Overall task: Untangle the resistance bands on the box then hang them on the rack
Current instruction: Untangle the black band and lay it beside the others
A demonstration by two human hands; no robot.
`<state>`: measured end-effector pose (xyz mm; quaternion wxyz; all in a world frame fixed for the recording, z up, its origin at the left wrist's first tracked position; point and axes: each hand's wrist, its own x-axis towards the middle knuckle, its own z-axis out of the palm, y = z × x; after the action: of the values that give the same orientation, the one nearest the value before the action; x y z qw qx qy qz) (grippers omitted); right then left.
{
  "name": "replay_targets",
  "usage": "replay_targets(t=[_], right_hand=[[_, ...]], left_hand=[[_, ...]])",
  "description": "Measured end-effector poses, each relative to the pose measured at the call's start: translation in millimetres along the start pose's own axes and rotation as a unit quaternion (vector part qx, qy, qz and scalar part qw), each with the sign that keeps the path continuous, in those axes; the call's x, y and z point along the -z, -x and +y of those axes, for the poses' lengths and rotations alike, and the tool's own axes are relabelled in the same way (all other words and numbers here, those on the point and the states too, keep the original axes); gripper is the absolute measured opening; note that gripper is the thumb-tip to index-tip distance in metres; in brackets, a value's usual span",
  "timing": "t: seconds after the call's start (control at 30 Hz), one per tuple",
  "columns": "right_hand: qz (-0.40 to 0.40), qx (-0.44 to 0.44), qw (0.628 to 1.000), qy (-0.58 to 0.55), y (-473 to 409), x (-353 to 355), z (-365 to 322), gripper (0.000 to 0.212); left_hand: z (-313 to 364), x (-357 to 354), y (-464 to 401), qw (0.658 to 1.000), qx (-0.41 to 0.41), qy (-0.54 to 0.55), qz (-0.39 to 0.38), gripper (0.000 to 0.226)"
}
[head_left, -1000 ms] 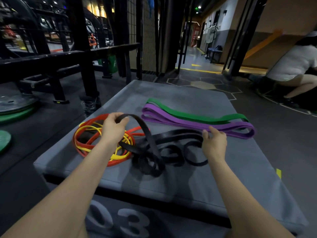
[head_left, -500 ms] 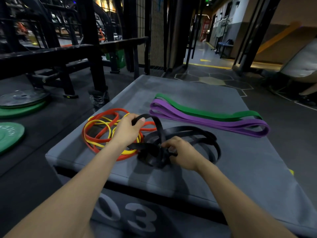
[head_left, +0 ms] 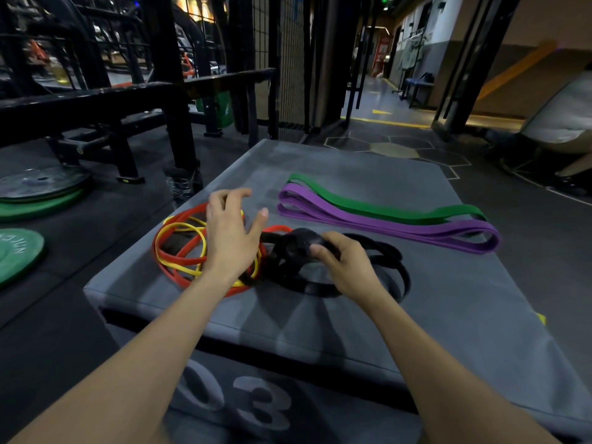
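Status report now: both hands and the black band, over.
Left hand open above red and yellow bands. Right hand grips tangled black band on box. Nothing hung yet.

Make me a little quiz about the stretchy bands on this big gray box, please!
1. True or false: the green band is tangled with the black band.
2. Which hand grips the black band? A) left hand B) right hand
3. Fill in: the yellow band is looped together with the ___ band, on the gray box.

Key:
1. False; it lies beside the purple band, apart from the black one.
2. B
3. Red band.
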<state>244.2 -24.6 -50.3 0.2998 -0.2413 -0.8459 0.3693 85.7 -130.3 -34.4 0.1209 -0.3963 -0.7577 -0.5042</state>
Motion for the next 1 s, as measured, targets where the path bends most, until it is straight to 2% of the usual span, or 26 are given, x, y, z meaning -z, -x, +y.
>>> replay_targets(t=[0.03,0.1,0.2,0.33,0.37,0.43,0.5,0.53,0.63,0.73,0.87,1.0], right_hand=[[0.010,0.005,1.000,-0.015,1.0,0.9,0.7,0.012],[0.022,0.022,0.999,-0.042,1.9,1.9,-1.3,0.009],[0.023,0.041,0.995,-0.085,-0.8,2.2,-6.6,0.011],[0.012,0.025,0.996,-0.085,-3.2,3.8,-4.8,0.021],[0.017,0.010,0.997,-0.075,-3.1,6.2,-2.6,0.022],[0.041,-0.020,0.997,-0.056,-2.9,14.1,4.7,0.023],[0.079,-0.034,0.996,-0.023,-3.1,24.2,14.4,0.024],[0.096,-0.038,0.995,-0.015,-2.7,28.9,18.1,0.023],[0.167,-0.050,0.985,0.010,-0.1,41.0,29.3,0.019],[0.232,-0.120,0.962,0.085,6.1,56.6,52.5,0.019],[0.192,-0.193,0.950,0.150,18.7,82.1,85.9,0.028],[0.127,-0.196,0.959,0.160,15.3,82.5,97.2,0.043]], left_hand=[[1.2,1.2,1.5,0.999,-0.028,0.029,-0.022,0.034],[2.1,0.1,6.6,0.989,-0.051,0.072,-0.122,0.039],[0.3,-8.0,13.0,0.959,-0.073,0.028,-0.271,0.052],[3.7,-4.7,10.4,0.958,-0.055,0.016,-0.282,0.026],[6.4,-3.1,9.7,0.951,-0.049,0.022,-0.303,0.031],[14.3,-4.9,8.4,0.932,-0.049,0.026,-0.357,0.055],[25.2,-14.0,8.0,0.935,-0.075,0.028,-0.345,0.072],[30.5,-20.3,7.2,0.944,-0.083,0.030,-0.317,0.072],[39.9,-38.8,4.1,0.958,-0.081,0.036,-0.273,0.052],[47.0,-53.4,8.4,0.961,-0.105,0.025,-0.255,0.022],[59.2,-75.4,14.4,0.951,-0.129,-0.012,-0.282,0.023],[65.2,-91.8,10.1,0.934,-0.163,-0.084,-0.307,0.030]])
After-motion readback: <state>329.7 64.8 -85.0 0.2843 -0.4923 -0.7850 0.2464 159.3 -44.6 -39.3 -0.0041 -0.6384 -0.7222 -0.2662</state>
